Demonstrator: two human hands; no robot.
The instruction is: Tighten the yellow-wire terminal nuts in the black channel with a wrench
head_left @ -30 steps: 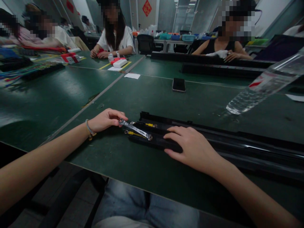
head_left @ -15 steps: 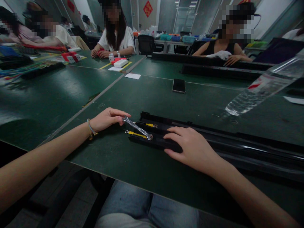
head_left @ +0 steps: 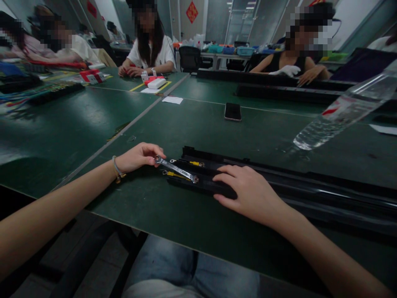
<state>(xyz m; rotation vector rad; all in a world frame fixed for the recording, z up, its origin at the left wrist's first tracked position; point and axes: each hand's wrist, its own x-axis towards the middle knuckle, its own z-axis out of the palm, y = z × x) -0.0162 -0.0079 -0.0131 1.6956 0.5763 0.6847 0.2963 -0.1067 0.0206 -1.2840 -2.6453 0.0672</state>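
The wrench (head_left: 176, 169) runs from ten to four o'clock, its ten-o'clock end pinched in the left hand (head_left: 143, 156), its other end over the black rail (head_left: 204, 188). At three o'clock from there, the right hand (head_left: 248, 190) straddles that rail; whether it grips cannot be told.

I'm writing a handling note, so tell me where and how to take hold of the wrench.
Grip the wrench by the bare middle of its shank, probably best from above: that stretch is slim, straight and uncovered, slanting over the left end of the black part, while the left hand holds the wrench's left end.
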